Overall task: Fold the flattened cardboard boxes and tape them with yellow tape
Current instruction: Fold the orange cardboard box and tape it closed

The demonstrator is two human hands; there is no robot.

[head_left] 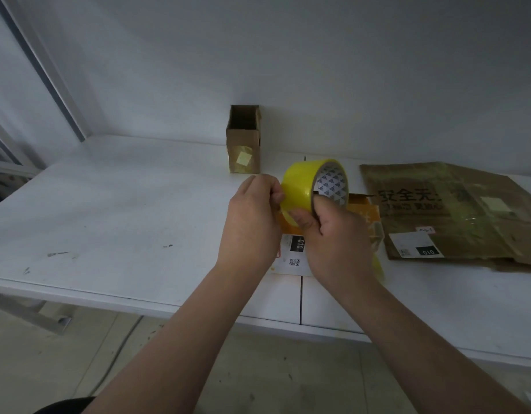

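Right hand (337, 234) grips yellow tape roll (315, 186) — left hand (253, 218) pinches edge

Glossy yellow plastic tape roll (306, 186), matt brown cardboard sheets (455, 210), scuffed matt white table (123, 219)

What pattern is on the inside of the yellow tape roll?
Small dark triangles on white inside the tape roll, seen in the head view.

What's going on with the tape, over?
Right hand grips yellow tape roll. Left hand pinches at roll's rim. Box sits under both hands. Nothing blocking.
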